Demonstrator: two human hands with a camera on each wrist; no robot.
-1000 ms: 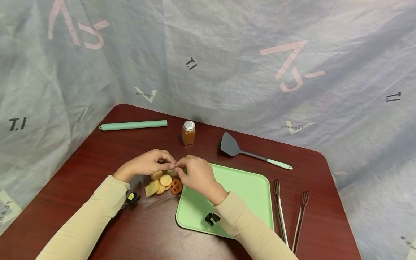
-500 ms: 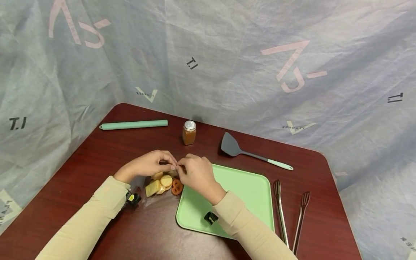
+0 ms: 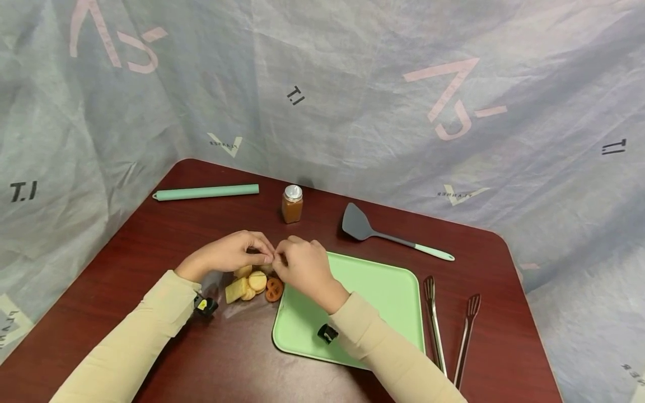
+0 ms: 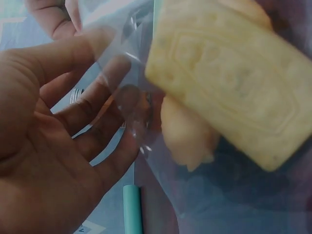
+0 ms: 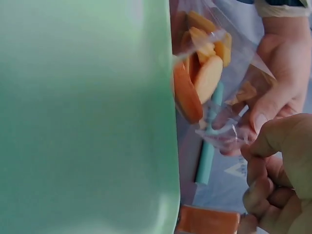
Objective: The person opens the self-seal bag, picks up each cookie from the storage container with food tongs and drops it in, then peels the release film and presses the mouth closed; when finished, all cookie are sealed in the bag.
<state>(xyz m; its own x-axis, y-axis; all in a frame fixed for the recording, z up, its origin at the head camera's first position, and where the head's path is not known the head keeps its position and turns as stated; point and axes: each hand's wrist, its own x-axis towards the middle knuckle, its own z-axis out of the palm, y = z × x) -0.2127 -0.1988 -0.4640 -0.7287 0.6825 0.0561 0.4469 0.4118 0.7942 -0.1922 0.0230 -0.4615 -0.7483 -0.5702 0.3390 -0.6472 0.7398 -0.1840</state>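
A clear plastic bag (image 4: 119, 19) lies on the table left of the green tray, with snacks inside. A rectangular cracker (image 3: 235, 291), a round cracker (image 3: 257, 281) and a brown pretzel (image 3: 274, 289) show through the film. My left hand (image 3: 229, 252) pinches the bag's far edge between thumb and fingers. Against it, my right hand (image 3: 307, 268) pinches the same edge with thumb and forefinger, the other fingers curled, as the right wrist view shows. The two hands' fingertips meet over the bag's edge.
Under the right forearm lies the green tray (image 3: 378, 313). Metal tongs (image 3: 435, 324) lie right of it. Toward the back are a grey spatula (image 3: 356, 224), a spice jar (image 3: 292, 206) with brown contents, and a green stick (image 3: 206, 192). A grey cloth (image 3: 332, 89) hangs behind the table.
Both hands stay at the bag's edge, with only tiny shifts of the fingertips. The bag and the other things keep their places.
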